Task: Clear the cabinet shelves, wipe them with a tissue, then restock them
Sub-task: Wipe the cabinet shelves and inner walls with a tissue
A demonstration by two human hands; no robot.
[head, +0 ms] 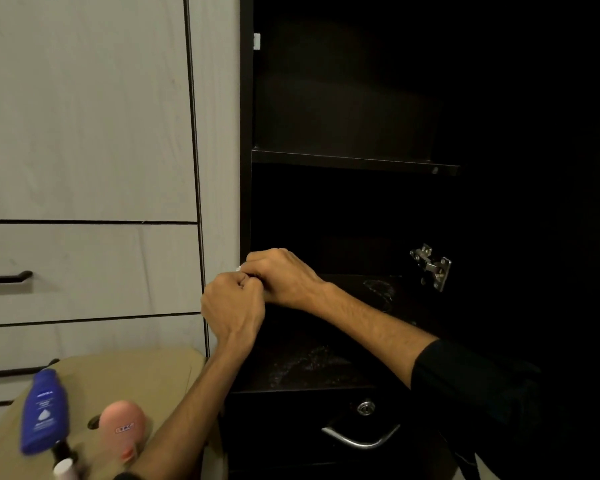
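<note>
Right now I have both hands bunched together at the left front corner of the lower shelf [312,358]. My left hand [234,304] is curled into a fist, the right hand [281,277] curled just above and touching it. A white sliver shows at the right fingers [253,268]; I judge it the tissue [239,268], though too little shows to be sure, and I cannot tell whether the left fingers pinch it too.

Pale smears lie on the shelf below and to the right of the fingers, so the wiping looks unfinished. To do it well I would fold the tissue to a flat pad, press with straight fingers and sweep from the back out to the front edge, then do the upper shelf [354,161].

Well below-left of the fingers, the bottles [44,410] wait on the tan surface [153,375].
</note>
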